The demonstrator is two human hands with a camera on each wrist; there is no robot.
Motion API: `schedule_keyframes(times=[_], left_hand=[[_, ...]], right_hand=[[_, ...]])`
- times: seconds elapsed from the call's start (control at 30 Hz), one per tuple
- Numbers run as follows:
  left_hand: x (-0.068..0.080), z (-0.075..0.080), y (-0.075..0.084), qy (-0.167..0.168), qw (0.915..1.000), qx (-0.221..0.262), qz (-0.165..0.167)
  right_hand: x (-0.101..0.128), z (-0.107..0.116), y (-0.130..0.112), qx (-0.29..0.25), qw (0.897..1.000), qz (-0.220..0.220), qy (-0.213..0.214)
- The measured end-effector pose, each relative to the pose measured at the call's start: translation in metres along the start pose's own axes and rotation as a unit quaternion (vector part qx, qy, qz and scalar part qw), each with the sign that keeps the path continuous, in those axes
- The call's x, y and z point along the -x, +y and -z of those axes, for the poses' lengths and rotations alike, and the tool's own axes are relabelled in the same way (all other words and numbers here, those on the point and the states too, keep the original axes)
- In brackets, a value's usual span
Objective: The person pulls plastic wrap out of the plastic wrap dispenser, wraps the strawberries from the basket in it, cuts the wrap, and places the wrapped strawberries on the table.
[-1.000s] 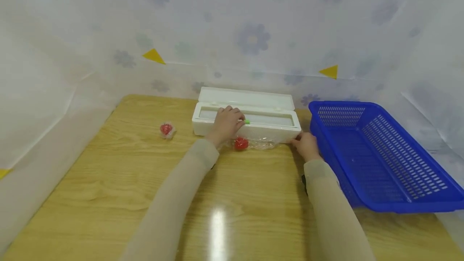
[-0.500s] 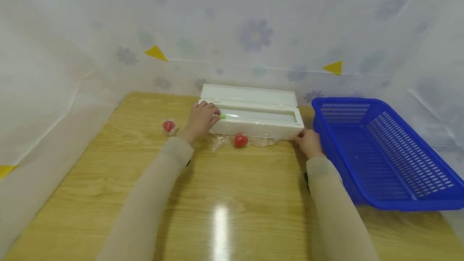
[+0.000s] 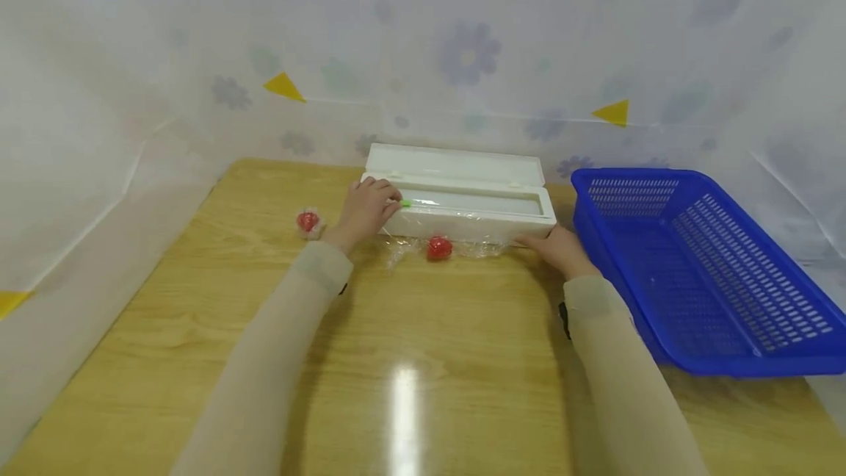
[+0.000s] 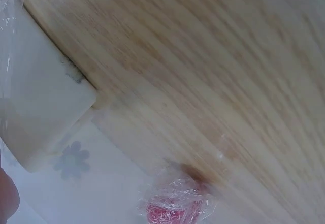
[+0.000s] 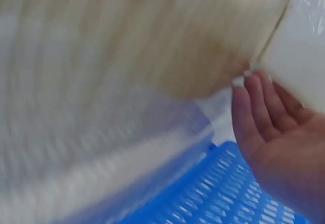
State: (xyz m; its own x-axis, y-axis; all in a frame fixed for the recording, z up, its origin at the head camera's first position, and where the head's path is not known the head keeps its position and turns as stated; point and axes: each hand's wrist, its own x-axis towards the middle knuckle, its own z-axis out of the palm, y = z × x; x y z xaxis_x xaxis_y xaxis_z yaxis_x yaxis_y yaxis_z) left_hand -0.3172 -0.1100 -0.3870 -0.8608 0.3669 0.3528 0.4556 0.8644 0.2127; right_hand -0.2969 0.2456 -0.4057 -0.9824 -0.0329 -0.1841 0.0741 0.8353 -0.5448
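Note:
A white cling film dispenser box point(image 3: 463, 223) stands at the back of the table with its lid point(image 3: 456, 162) raised. My left hand point(image 3: 366, 210) is at the box's left end and pinches the small green slide cutter point(image 3: 406, 203) on its front rail. Clear cling film point(image 3: 485, 249) hangs along the box front, over or around a red ball-like item point(image 3: 439, 247). At the box's lower right corner, my right hand point(image 3: 562, 250) touches it with fairly straight fingers point(image 5: 249, 112). Its thumb is hidden in the right wrist view.
Another red item wrapped in film point(image 3: 308, 222) lies left of the box, near my left wrist. A blue perforated basket point(image 3: 651, 340) stands at the right, close beside my right arm. A flower-patterned sheet point(image 3: 423, 79) hangs behind the wooden table point(image 3: 423, 358).
My left hand has slid the green cutter leftward along the box to its left end, and then stayed there. My right hand's fingers have straightened along the box's front lower edge.

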Motion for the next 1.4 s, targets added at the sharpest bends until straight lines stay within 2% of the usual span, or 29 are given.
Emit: schedule_keyframes(times=[0.17,0.33,0.47,0.6,0.73,0.97,1.17,1.27,1.4], left_hand=[[-0.003,-0.003,0.002,-0.014,0.9999,-0.004,-0.002],[-0.003,0.001,-0.001,-0.023,0.9997,-0.001,0.001],[0.002,0.013,-0.013,-0.025,0.9996,0.008,-0.006],[0.015,0.027,-0.033,-0.012,0.9996,0.004,0.025],[0.023,0.033,-0.046,-0.011,0.9988,-0.004,0.047],[0.029,0.035,-0.048,-0.015,0.9991,-0.003,0.039],[0.033,0.028,-0.044,0.023,0.9983,-0.004,0.052],[0.035,0.021,-0.038,0.045,0.9985,-0.010,0.031],[0.034,0.012,-0.027,0.069,0.9963,-0.039,-0.033]], right_hand=[[-0.003,-0.004,0.004,0.020,0.997,-0.033,0.061],[-0.007,-0.005,0.007,0.009,0.996,-0.022,0.086],[-0.008,-0.002,0.003,0.008,0.997,-0.021,0.080],[-0.009,0.004,-0.001,0.014,0.997,-0.026,0.077],[-0.008,0.006,-0.002,0.011,0.997,-0.023,0.071],[-0.005,0.002,0.000,-0.006,0.998,-0.022,0.067],[-0.004,0.003,0.001,-0.022,0.999,-0.015,0.047],[-0.003,0.002,0.001,-0.005,0.999,-0.012,0.044],[-0.003,0.002,-0.003,0.038,0.997,-0.004,0.070]])
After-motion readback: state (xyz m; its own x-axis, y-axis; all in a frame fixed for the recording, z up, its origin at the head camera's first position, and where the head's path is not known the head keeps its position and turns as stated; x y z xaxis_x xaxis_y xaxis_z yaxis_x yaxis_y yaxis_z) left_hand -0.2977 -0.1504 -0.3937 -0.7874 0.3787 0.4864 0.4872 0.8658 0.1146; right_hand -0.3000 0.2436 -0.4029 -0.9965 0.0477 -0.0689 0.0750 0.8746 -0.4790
